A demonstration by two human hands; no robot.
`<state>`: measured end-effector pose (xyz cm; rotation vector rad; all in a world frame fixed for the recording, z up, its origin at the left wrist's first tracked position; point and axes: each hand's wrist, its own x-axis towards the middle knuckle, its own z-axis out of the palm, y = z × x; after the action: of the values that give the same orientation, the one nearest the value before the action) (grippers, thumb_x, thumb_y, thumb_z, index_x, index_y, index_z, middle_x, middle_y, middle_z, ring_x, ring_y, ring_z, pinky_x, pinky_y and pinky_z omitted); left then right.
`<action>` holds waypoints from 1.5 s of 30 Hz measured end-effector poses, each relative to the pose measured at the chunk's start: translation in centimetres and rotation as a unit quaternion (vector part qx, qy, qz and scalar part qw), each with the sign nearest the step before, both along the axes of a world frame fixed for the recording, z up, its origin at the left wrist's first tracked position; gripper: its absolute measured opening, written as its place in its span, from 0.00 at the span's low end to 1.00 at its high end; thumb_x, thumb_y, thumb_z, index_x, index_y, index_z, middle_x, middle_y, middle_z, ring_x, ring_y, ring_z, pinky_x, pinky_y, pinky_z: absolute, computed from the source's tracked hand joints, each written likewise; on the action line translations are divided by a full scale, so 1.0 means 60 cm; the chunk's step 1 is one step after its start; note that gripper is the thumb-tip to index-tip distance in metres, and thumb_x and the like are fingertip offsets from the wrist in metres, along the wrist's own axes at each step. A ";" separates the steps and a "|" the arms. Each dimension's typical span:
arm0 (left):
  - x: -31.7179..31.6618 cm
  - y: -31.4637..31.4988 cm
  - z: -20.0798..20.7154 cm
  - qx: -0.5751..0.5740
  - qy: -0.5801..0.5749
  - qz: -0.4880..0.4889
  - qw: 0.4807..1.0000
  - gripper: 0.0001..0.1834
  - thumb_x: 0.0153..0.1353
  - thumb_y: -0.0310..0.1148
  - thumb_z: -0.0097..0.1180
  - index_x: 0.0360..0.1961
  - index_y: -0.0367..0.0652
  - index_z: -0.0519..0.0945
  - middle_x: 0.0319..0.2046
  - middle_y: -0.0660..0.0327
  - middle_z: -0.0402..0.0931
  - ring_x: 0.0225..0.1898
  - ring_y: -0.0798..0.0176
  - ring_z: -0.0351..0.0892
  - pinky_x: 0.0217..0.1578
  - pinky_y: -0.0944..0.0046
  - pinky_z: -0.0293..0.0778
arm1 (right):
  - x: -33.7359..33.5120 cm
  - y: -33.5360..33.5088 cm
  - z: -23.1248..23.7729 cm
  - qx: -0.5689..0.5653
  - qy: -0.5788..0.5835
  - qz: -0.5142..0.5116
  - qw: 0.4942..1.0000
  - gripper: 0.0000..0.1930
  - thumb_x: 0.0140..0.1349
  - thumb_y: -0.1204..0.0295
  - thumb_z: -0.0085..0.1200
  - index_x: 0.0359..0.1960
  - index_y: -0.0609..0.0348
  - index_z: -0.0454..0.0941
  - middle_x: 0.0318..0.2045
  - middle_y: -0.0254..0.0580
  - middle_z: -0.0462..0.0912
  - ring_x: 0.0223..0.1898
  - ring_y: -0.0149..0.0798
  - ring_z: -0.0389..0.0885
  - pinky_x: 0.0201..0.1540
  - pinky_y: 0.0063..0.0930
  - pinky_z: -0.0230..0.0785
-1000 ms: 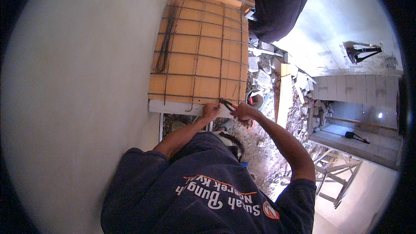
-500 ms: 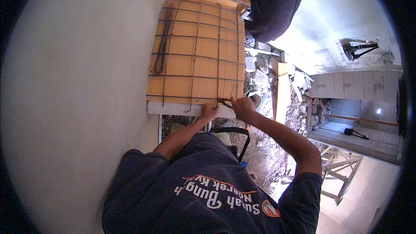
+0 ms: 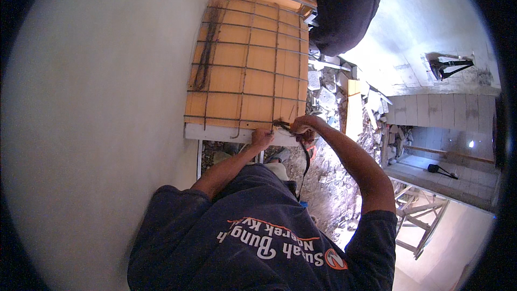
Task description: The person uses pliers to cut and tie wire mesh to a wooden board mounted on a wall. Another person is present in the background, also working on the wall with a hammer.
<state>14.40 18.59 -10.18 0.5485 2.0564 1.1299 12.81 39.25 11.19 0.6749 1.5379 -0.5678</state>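
A grid of thin steel bars (image 3: 243, 69) lies over an orange panel (image 3: 257, 83) with a pale front edge (image 3: 215, 132). My left hand (image 3: 262, 139) is closed at that edge, its fingers on the end of a lengthwise bar. Just to its right, my right hand (image 3: 306, 125) grips dark pincers (image 3: 284, 125), whose jaws meet the crossing of that bar and the nearest crossbar. A thin wire (image 3: 292, 111) sticks up beside the jaws. A long bundle of dark tie wire (image 3: 204, 56) rests on the grid's left side.
A plain wall (image 3: 107, 102) runs close along the left. Stone rubble (image 3: 326, 97) and an orange plank (image 3: 354, 109) lie right of the panel. At the far end is a person in dark clothing (image 3: 344, 11). A wooden frame (image 3: 423, 221) stands at lower right.
My right hand has turned over at the wrist and dropped slightly, with the pincers still at the bar crossing. My left hand stays in place. The view has shifted a little.
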 end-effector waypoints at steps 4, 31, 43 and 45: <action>0.017 0.015 0.006 0.023 -0.028 -0.003 0.999 0.14 0.53 0.45 0.65 0.23 0.45 0.87 0.22 0.54 0.83 0.29 0.49 0.85 0.34 0.51 0.78 | 0.003 -0.030 0.091 0.037 -0.035 -0.042 0.998 0.16 0.63 0.59 0.62 0.34 0.62 0.82 0.28 0.46 0.86 0.26 0.44 0.87 0.29 0.43 0.83; 0.009 0.015 0.083 0.029 -0.050 0.035 0.998 0.10 0.52 0.40 0.65 0.26 0.43 0.88 0.24 0.55 0.85 0.31 0.52 0.87 0.37 0.54 0.80 | 0.068 -0.076 0.059 0.206 0.263 0.323 0.886 0.11 0.62 0.66 0.55 0.34 0.61 0.82 0.22 0.40 0.80 0.23 0.42 0.82 0.22 0.41 0.74; 0.010 0.014 0.048 -0.026 0.017 0.011 0.999 0.12 0.51 0.41 0.67 0.28 0.43 0.88 0.27 0.54 0.86 0.33 0.51 0.87 0.40 0.53 0.80 | 0.067 -0.029 0.091 0.092 0.163 0.124 0.974 0.20 0.57 0.53 0.66 0.35 0.58 0.83 0.28 0.48 0.85 0.23 0.48 0.85 0.28 0.40 0.81; 0.023 0.008 0.086 0.005 0.009 0.019 1.000 0.12 0.51 0.41 0.67 0.29 0.43 0.88 0.27 0.55 0.86 0.32 0.49 0.86 0.40 0.53 0.80 | 0.131 -0.028 0.027 0.117 0.290 0.264 0.912 0.22 0.54 0.56 0.67 0.42 0.60 0.83 0.31 0.51 0.87 0.29 0.51 0.87 0.32 0.46 0.81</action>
<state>15.80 19.08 -5.00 0.5272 2.0855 1.1626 20.68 37.59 12.78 0.2358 2.2721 -0.1671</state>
